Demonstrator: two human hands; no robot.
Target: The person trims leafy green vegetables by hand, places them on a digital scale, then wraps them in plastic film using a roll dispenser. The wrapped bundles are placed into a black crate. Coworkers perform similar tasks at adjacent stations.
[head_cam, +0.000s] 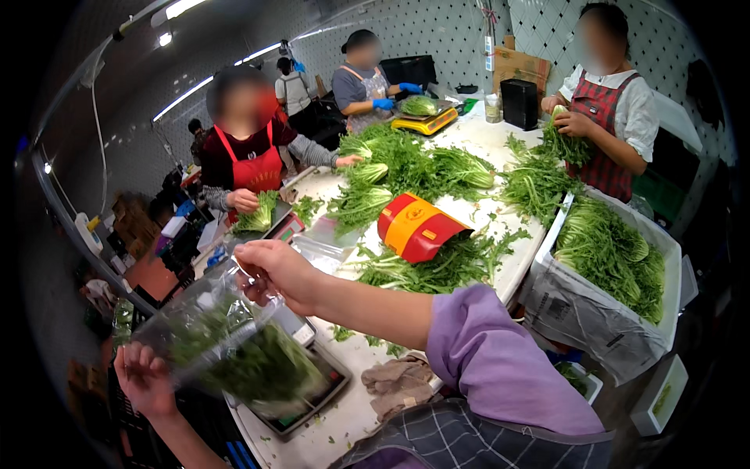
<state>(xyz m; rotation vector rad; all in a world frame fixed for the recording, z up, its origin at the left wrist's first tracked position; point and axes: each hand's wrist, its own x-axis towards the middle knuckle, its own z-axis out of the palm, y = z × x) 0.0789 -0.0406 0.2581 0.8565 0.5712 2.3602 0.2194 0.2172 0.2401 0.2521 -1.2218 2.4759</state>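
A clear plastic bag point(199, 328) of leafy greens point(263, 363) hangs tilted over a digital scale point(328, 398), blurred by motion. Its upper edge is pinched in the fingers of my right hand point(278, 275). At the other corner, my left hand point(143, 375) has its fingers curled on the plastic. The packed greens are at the lower end of the bag; whether they touch the scale plate I cannot tell. Crumpled brown cloth gloves point(401, 381) lie on the white table point(357, 416) to the right of the scale.
Loose frisée-like greens point(410, 161) and a red and yellow carton point(422, 228) cover the middle of the table. A white foam box point(671, 293) of greens stands right. Co-workers handle greens across the table, near a yellow scale point(426, 122) and a second scale point(287, 225).
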